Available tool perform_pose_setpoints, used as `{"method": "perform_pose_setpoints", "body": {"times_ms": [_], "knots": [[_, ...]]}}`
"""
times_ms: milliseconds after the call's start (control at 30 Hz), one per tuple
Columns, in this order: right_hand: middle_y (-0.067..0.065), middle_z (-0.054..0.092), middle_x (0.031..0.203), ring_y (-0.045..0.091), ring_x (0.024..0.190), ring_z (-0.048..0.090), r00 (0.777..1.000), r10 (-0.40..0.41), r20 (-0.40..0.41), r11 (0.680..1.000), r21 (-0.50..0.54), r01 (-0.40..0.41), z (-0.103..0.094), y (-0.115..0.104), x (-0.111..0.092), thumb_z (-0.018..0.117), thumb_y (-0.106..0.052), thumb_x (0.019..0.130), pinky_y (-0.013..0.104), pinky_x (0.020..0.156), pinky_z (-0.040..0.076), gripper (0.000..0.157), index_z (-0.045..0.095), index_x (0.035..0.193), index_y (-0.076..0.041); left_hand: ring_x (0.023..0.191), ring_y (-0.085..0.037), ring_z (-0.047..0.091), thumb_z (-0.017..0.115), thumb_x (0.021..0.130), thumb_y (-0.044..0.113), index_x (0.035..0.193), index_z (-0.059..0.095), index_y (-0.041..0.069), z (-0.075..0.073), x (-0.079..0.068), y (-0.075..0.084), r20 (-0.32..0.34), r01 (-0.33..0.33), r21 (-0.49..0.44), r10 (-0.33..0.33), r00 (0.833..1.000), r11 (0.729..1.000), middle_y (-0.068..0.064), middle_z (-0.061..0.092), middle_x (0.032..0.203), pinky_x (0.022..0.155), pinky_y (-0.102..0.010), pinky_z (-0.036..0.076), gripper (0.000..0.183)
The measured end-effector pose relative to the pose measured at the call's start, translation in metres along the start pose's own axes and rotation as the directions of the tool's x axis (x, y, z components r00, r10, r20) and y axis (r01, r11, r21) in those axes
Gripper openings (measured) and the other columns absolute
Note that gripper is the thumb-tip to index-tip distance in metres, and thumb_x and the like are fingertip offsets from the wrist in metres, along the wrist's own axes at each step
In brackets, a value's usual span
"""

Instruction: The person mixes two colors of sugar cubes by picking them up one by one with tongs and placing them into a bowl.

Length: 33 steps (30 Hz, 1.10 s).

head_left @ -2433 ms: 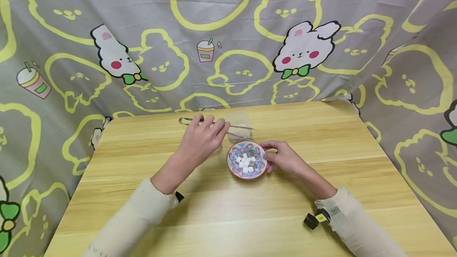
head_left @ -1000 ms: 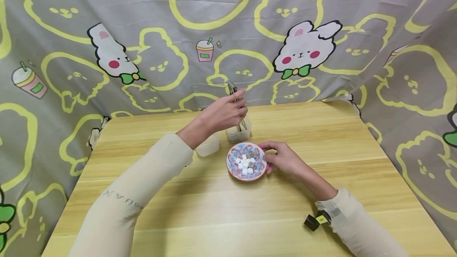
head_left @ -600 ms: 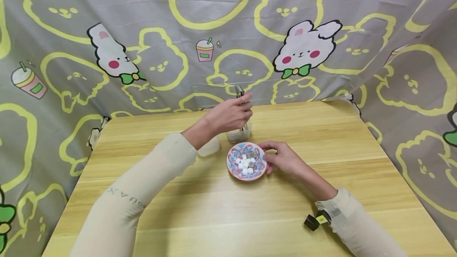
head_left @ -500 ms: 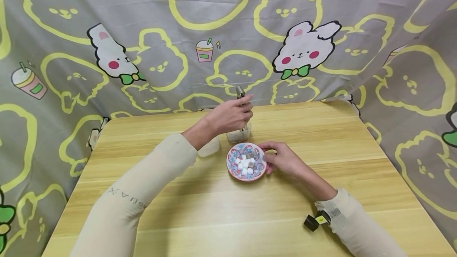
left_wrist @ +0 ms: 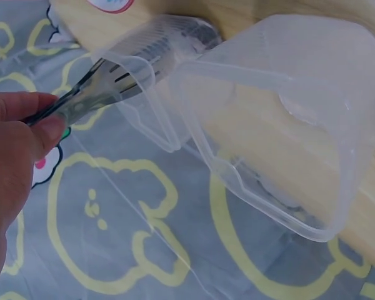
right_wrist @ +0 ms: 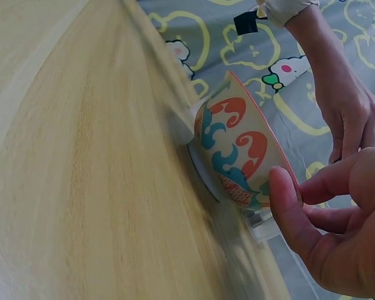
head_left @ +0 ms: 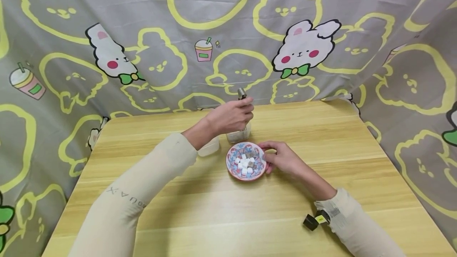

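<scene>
In the head view my left hand (head_left: 228, 118) grips metal tongs (head_left: 242, 93), which stand nearly upright in the farther clear plastic container (head_left: 238, 136). The left wrist view shows thumb and fingers pinching the tongs (left_wrist: 90, 90), their slotted ends inside that container (left_wrist: 137, 53). My right hand (head_left: 285, 160) pinches the rim of a patterned bowl (head_left: 232, 173), thumb outside the wall in the right wrist view. White cubes (head_left: 244, 165) lie in the bowl with a few grey-brown ones (head_left: 252, 165). The bowl (right_wrist: 237, 147) sits on the table, just nearer than the container.
A second clear plastic container (head_left: 210, 148) stands left of the first, partly behind my left wrist; its wide mouth shows in the left wrist view. The wooden table (head_left: 228, 217) ends at a patterned curtain (head_left: 246, 46) behind and along both sides.
The tongs, level over the containers at first, have swung upright and gone down into the farther container with my left hand. Over the last half second they sink slightly. My right hand stays at the bowl.
</scene>
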State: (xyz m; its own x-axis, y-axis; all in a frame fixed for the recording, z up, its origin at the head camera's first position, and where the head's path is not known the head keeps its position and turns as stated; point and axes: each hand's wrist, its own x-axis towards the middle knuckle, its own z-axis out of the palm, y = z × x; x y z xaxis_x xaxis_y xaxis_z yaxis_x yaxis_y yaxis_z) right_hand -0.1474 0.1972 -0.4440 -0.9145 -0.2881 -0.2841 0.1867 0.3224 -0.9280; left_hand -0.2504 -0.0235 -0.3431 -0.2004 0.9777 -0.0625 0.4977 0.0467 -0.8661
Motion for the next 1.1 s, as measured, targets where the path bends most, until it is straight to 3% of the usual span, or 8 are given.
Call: {"method": "perform_pose_setpoints", "body": {"times_ms": [233, 433, 533, 700, 900, 1100], "knots": [[0.029, 0.069, 0.12, 0.018, 0.059, 0.067, 1.0, 0.009, 0.001, 1.0, 0.001, -0.009, 0.001, -0.001, 0.0, 0.056, -0.001, 0.1, 0.041, 0.061, 0.062, 0.047, 0.052, 0.145, 0.006, 0.108, -0.02, 0.053, 0.055, 0.105, 0.006, 0.09, 0.073, 0.02, 0.004, -0.011, -0.004, 0.002, 0.077, -0.03, -0.077, 0.997, 0.997, 0.007, 0.065, 0.102, 0.112, -0.037, 0.03, 0.027], [0.028, 0.068, 0.121, 0.018, 0.06, 0.067, 1.0, 0.019, 0.004, 1.0, -0.004, -0.019, 0.0, -0.002, 0.0, 0.057, -0.002, 0.1, 0.04, 0.062, 0.062, 0.046, 0.053, 0.145, 0.005, 0.099, -0.02, 0.047, 0.048, 0.108, 0.001, 0.089, 0.068, 0.018, 0.008, -0.029, -0.005, -0.062, 0.193, -0.063, -0.196, 0.979, 0.979, 0.006, 0.059, 0.094, 0.101, -0.037, 0.032, 0.032], [0.029, 0.068, 0.123, 0.019, 0.06, 0.067, 1.0, 0.021, 0.002, 1.0, -0.005, -0.021, 0.0, -0.002, 0.0, 0.057, -0.002, 0.1, 0.04, 0.062, 0.062, 0.047, 0.052, 0.145, 0.005, 0.093, -0.02, 0.044, 0.044, 0.109, 0.001, 0.095, 0.069, 0.017, 0.011, -0.04, -0.006, -0.105, 0.264, -0.086, -0.272, 0.956, 0.961, 0.004, 0.057, 0.092, 0.098, -0.037, 0.032, 0.033], [0.029, 0.066, 0.128, 0.019, 0.061, 0.068, 1.0, 0.017, 0.001, 1.0, -0.005, -0.017, 0.001, -0.001, 0.001, 0.056, -0.001, 0.1, 0.038, 0.062, 0.062, 0.046, 0.052, 0.146, 0.005, 0.087, -0.021, 0.041, 0.046, 0.108, 0.001, 0.099, 0.072, 0.015, 0.012, -0.06, -0.006, -0.167, 0.373, -0.127, -0.39, 0.906, 0.919, 0.003, 0.056, 0.089, 0.092, -0.038, 0.031, 0.031], [0.029, 0.065, 0.127, 0.018, 0.062, 0.067, 1.0, 0.013, -0.013, 1.0, -0.01, -0.014, 0.002, -0.001, 0.001, 0.056, -0.002, 0.101, 0.036, 0.062, 0.062, 0.045, 0.052, 0.145, 0.005, 0.083, -0.021, 0.037, 0.048, 0.108, 0.003, 0.095, 0.071, 0.016, 0.009, -0.076, -0.003, -0.211, 0.444, -0.158, -0.469, 0.858, 0.882, 0.002, 0.049, 0.083, 0.087, -0.037, 0.027, 0.029], [0.029, 0.065, 0.128, 0.018, 0.061, 0.068, 1.0, 0.023, -0.011, 1.0, -0.01, -0.023, 0.002, -0.001, -0.001, 0.056, -0.001, 0.101, 0.037, 0.062, 0.062, 0.046, 0.052, 0.146, 0.006, 0.083, -0.02, 0.044, 0.055, 0.105, 0.004, 0.091, 0.071, 0.016, 0.007, -0.087, 0.007, -0.27, 0.508, -0.196, -0.544, 0.794, 0.839, 0.004, 0.051, 0.082, 0.087, -0.036, 0.028, 0.024]]}}
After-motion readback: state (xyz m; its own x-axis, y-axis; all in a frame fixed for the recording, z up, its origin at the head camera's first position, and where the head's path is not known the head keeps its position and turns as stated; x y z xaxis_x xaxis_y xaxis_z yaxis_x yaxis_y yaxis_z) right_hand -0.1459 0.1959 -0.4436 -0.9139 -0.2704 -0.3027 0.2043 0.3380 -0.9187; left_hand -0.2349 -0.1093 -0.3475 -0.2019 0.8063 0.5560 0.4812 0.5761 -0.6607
